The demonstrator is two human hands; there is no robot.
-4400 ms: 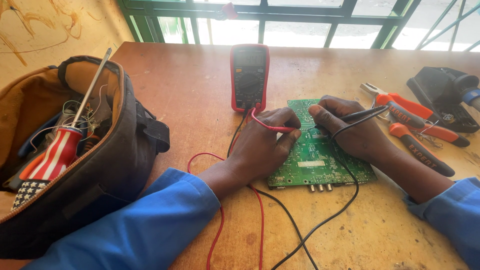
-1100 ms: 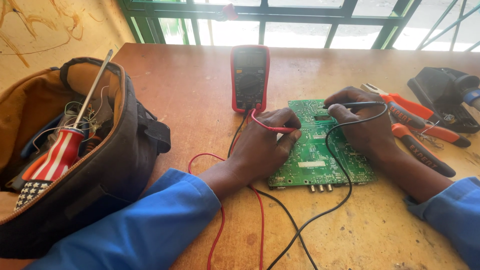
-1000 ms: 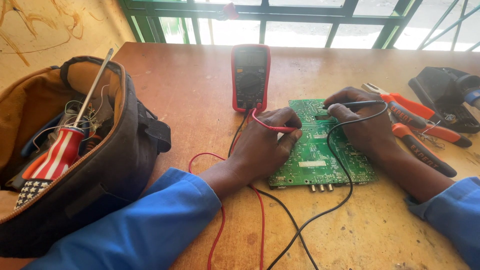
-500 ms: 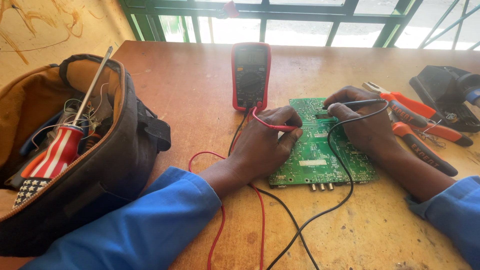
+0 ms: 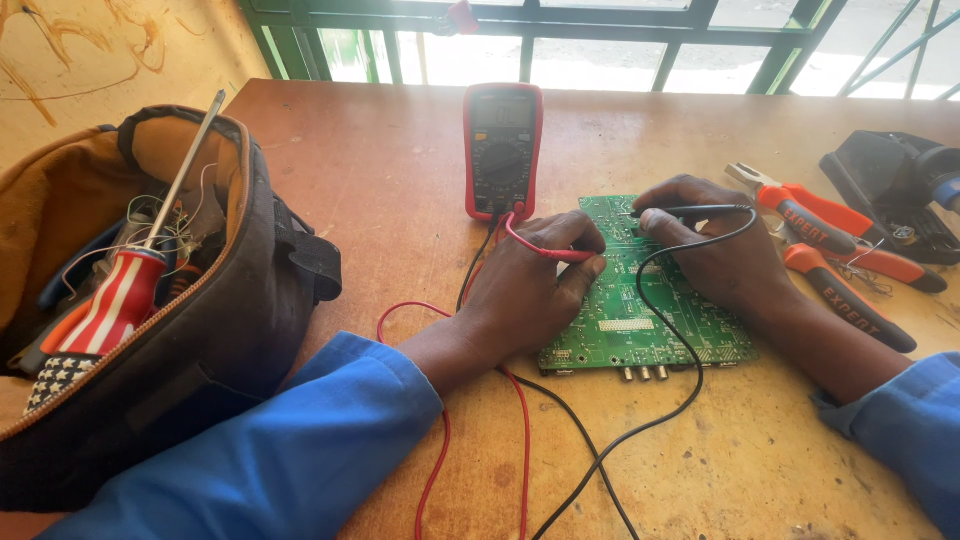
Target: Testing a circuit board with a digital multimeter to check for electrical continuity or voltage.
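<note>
At the centre of the frame the left hand (image 5: 530, 290) pinches the red probe (image 5: 540, 250) between thumb and fingers, its tip down on the green circuit board (image 5: 650, 310); just to the right, the right hand (image 5: 715, 250) grips the black probe (image 5: 690, 211) lying across its knuckles, the tip at the board's upper edge. The board lies flat on the wooden table (image 5: 380, 170), right of centre; red and black leads run to the red multimeter (image 5: 502, 150) above it; orange-handled pliers (image 5: 840, 260) lie at right, an open tool bag (image 5: 150, 310) with a striped screwdriver (image 5: 120, 290) at left.

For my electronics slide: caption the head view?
Two hands press red and black probes onto a green circuit board.
</note>
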